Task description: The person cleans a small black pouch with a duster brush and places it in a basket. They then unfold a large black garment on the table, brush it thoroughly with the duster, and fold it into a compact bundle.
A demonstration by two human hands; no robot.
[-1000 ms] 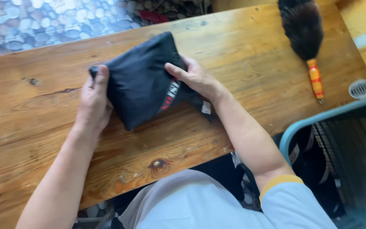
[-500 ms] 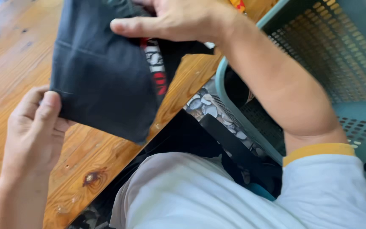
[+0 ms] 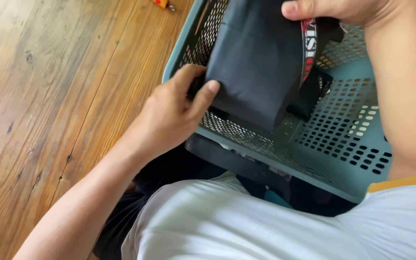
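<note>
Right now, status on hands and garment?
Left hand grips folded black garment at lower edge. Right hand pinches top. Garment over teal basket. Nothing blocking.

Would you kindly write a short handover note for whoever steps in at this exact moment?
Left hand: grips the lower corner of the folded black garment, thumb on top.
Right hand: pinches the garment's upper edge by the red-printed waistband.
Garment: folded, held over the teal perforated basket, beside the wooden table.
Done: folding, judging by its neat shape.
Left: it is not yet set down in the basket; both hands hold it.
</note>
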